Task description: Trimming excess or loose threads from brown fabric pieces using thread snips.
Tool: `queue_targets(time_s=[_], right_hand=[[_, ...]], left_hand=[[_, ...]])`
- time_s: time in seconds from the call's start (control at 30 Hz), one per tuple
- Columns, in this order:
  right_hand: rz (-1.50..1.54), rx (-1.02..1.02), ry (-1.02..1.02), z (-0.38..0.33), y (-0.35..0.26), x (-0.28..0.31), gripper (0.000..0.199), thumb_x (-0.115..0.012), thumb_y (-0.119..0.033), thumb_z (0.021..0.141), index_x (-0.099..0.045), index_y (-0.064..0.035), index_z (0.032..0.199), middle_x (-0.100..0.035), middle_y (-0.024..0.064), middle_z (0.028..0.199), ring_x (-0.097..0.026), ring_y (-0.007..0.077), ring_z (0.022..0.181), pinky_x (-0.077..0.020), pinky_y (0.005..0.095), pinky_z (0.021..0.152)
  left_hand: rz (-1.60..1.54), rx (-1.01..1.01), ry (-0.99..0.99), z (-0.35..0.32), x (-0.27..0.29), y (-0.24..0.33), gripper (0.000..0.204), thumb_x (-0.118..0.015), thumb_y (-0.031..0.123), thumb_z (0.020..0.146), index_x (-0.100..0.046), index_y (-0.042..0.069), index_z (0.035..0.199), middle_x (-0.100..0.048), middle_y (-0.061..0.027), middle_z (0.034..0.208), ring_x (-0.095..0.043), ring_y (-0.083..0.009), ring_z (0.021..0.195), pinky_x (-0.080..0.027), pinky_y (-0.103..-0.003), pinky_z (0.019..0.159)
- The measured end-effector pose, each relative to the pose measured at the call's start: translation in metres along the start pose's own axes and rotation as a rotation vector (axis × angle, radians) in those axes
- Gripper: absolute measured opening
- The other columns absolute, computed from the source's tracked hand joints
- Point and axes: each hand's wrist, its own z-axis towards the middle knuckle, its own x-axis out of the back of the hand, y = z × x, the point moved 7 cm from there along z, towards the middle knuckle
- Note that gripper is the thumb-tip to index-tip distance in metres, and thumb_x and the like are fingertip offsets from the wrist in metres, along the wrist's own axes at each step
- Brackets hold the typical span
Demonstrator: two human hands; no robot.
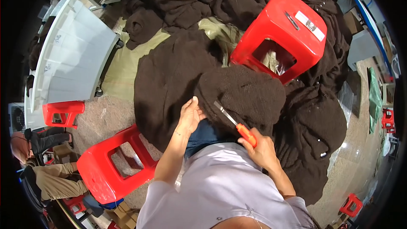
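Dark brown knitted fabric [246,89] lies across my lap, one fold of it bunched up in front of me. At its near left edge my left hand [190,116] has its thumb up and its fingers curled against the cloth, gripping the edge. My right hand [261,150] is wrapped round the orange handle of a hand tool [246,133]. The tool's narrow, flat metal blade points up and left over the fold; whether its tip touches the cloth I cannot tell.
Ahead on the right, a red plastic stool [271,8] bears a small dark tool [292,20] and a white label [309,25]. Another red stool [99,161] is at my left. Brown fabric heaps [169,0] lie beyond, near a white wheeled bin [76,51]. A person's trousered legs [57,180] show far left.
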Motion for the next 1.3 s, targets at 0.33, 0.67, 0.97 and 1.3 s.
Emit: queue_targets(time_s=[0.33,0.67,0.97,1.3], right_hand=[[-0.113,-0.046,-0.137,-0.036,0.022,0.019,0.036,-0.071,-0.037,0.085,-0.06,-0.0031,0.091,-0.059,0.0216,0.064,-0.061,0.0426,0.064,-0.046,0.0449,0.055],[-0.135,-0.033,-0.1,-0.034,0.022,0.01,0.036,-0.071,-0.038,0.085,-0.061,-0.004,0.091,-0.059,0.0195,0.061,-0.063,0.0401,0.062,-0.0484,0.0433,0.057],[0.262,-0.053,0.282,-0.03,0.025,0.051,0.01,-0.064,-0.005,0.086,-0.058,0.0007,0.092,-0.063,0.0095,0.073,-0.063,0.0161,0.069,-0.0487,0.0298,0.066],[0.358,-0.001,0.749,-0.057,0.06,0.156,0.018,-0.062,-0.008,0.093,-0.06,0.0035,0.107,-0.063,0.0031,0.087,-0.059,0.0104,0.077,-0.0486,0.0251,0.074]], left_hand=[[0.167,-0.019,-0.05,-0.024,-0.016,-0.046,0.019,-0.061,0.012,0.095,-0.06,0.001,0.11,-0.067,-0.0078,0.105,-0.068,-0.0174,0.086,-0.056,-0.032,0.073],[0.328,-0.045,-0.029,-0.029,-0.005,-0.041,0.023,-0.057,0.019,0.098,-0.059,0.006,0.117,-0.067,-0.0062,0.11,-0.066,-0.017,0.092,-0.055,-0.034,0.078],[0.674,0.043,-0.18,-0.043,-0.085,-0.073,0.037,-0.072,0.002,0.082,-0.058,0.0,0.116,-0.065,-0.0064,0.106,-0.061,-0.0135,0.094,-0.052,-0.027,0.073],[0.378,-1.265,0.305,-0.196,-0.102,0.16,0.039,-0.049,0.01,0.091,-0.053,0.003,0.129,-0.063,-0.0123,0.12,-0.064,-0.0216,0.094,-0.052,-0.032,0.078]])
